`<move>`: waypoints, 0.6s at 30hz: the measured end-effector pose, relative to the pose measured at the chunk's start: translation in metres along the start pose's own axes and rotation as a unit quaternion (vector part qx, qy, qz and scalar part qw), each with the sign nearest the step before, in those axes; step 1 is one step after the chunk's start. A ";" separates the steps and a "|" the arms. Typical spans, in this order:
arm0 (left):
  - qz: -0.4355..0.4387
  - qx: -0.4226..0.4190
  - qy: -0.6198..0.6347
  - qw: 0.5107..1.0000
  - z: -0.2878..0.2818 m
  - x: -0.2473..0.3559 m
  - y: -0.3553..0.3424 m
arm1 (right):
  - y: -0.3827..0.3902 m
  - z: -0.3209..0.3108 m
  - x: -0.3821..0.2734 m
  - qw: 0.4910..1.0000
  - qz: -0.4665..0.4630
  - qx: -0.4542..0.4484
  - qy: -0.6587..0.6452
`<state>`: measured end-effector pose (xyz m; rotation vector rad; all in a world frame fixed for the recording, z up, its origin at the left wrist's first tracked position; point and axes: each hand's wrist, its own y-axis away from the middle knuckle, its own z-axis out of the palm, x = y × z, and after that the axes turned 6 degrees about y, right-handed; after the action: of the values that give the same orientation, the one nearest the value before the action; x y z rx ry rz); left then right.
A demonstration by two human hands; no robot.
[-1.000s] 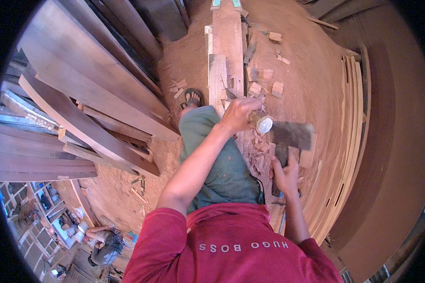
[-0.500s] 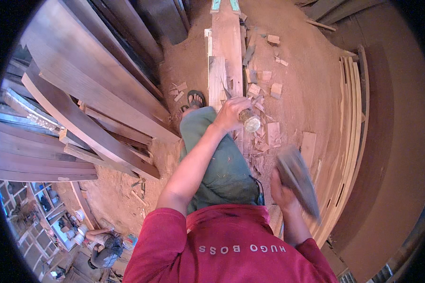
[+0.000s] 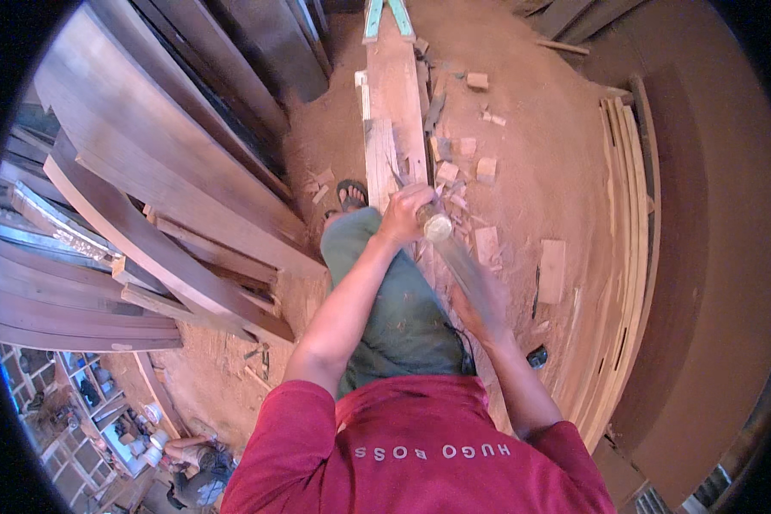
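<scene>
My left hand (image 3: 403, 214) is closed round the handle of a chisel (image 3: 436, 226), its blade pointing away from me onto the pale plank (image 3: 379, 146) that lies on a long board (image 3: 392, 77). Just behind the chisel's round end, a dark mallet (image 3: 464, 274), smeared by motion, is gripped in my right hand (image 3: 480, 313). My bent leg (image 3: 360, 300) in green trousers is beside the board, with a sandalled foot (image 3: 351, 193) to the left of the plank.
Large leaning boards (image 3: 171, 188) fill the left side. Blocks and offcuts (image 3: 486, 168) lie on the dusty floor (image 3: 531, 128). Stacked slats (image 3: 630, 248) and a dark panel (image 3: 702, 257) line the right. Another person (image 3: 188, 454) crouches at the lower left.
The mallet has moved from the right toward the chisel's end with my right hand. My left hand and chisel sit slightly lower and further left in the picture.
</scene>
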<state>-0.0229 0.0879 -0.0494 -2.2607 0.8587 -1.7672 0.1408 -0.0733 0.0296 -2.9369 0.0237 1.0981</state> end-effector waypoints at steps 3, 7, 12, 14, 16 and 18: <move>0.003 0.025 -0.008 1.000 0.004 -0.005 0.004 | -0.006 -0.005 -0.015 0.995 0.071 -0.026 -0.064; -0.039 0.027 -0.035 0.998 0.013 -0.010 -0.005 | -0.004 -0.009 -0.016 0.992 0.064 0.051 -0.093; -0.158 0.053 -0.106 0.980 0.056 -0.008 -0.067 | 0.026 0.004 0.019 0.967 0.162 0.083 -0.176; -0.233 0.008 -0.145 0.962 0.070 -0.003 -0.087 | 0.020 0.000 0.013 0.951 0.198 0.098 -0.216; -0.293 -0.005 -0.176 0.940 0.079 -0.010 -0.103 | 0.014 -0.010 -0.004 0.926 0.253 0.091 -0.265; -0.307 0.027 -0.190 0.932 0.076 -0.024 -0.116 | 0.012 -0.013 -0.012 0.919 0.238 0.106 -0.297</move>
<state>0.0838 0.1790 -0.0399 -2.8948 0.0185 -1.4037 0.1401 -0.0854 0.0475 -2.3395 0.8260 1.8591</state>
